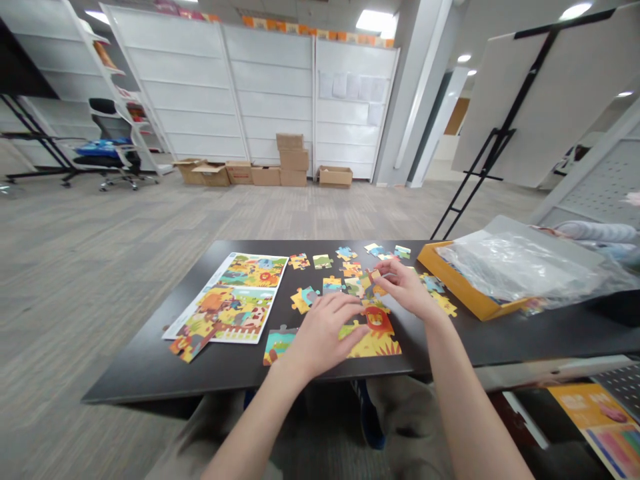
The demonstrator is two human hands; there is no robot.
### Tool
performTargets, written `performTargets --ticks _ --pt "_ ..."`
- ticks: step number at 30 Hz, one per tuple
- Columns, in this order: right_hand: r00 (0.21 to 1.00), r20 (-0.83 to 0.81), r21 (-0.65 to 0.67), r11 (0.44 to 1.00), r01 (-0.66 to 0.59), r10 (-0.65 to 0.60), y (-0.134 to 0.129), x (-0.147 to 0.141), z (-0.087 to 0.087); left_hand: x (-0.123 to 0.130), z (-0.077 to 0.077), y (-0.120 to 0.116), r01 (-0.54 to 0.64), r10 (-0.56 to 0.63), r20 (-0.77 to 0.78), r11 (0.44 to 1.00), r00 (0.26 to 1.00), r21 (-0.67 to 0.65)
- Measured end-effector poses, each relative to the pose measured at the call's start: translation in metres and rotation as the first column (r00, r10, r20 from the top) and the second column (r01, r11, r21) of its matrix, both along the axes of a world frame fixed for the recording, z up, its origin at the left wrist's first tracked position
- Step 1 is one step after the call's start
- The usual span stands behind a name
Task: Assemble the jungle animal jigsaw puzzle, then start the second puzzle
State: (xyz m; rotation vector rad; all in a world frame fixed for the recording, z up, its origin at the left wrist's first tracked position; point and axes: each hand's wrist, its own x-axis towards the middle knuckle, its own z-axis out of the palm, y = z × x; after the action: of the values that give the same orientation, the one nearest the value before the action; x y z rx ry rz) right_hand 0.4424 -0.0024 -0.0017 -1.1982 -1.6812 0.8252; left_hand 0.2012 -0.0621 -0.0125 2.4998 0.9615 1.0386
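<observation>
My left hand lies over the joined puzzle section near the table's front edge, its fingers spread and partly covering it. A red lion face shows just right of those fingertips. Behind it, my right hand has thumb and fingers closed on a puzzle piece above the section's upper right part. Several loose pieces lie around, among them a yellow and blue piece and a green piece. On the left rests a printed picture sheet, with joined pieces over its lower left corner.
An orange-edged box holding clear plastic wrap stands at the right of the dark table. Cardboard boxes sit by the far white shelving. An easel-like board stands back right.
</observation>
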Motion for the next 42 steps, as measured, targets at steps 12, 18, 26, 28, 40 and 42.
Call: performTargets --ticks 12,18,26,28,40,42 --pt "0.973 -0.018 -0.238 0.944 -0.228 0.231 -0.004 -0.078 -0.006 -0.126 -0.001 0.032 -0.407 0.409 -0.056 0.868 0.911 -0.283" --pt "0.978 0.027 -0.245 0.950 -0.195 0.207 -0.006 -0.100 -0.005 -0.116 -0.009 0.025 -0.341 0.296 -0.263 0.929 0.918 -0.146" --pt "0.982 0.040 -0.257 0.952 -0.166 0.182 -0.005 -0.099 0.000 -0.085 -0.001 0.030 -0.315 0.254 -0.449 0.947 0.857 -0.066" --pt "0.983 0.053 -0.257 0.954 -0.157 0.176 -0.004 -0.095 0.000 -0.079 -0.002 0.034 -0.311 0.257 -0.452 0.949 0.854 -0.048" --pt "0.993 0.111 -0.210 0.977 -0.025 0.050 0.004 -0.057 -0.008 -0.053 -0.008 0.042 -0.299 0.238 -0.478 0.953 0.846 -0.056" --pt "0.994 0.112 -0.164 0.986 0.023 -0.005 0.005 -0.045 -0.008 -0.049 -0.008 0.042 -0.304 0.240 -0.481 0.951 0.843 -0.058"
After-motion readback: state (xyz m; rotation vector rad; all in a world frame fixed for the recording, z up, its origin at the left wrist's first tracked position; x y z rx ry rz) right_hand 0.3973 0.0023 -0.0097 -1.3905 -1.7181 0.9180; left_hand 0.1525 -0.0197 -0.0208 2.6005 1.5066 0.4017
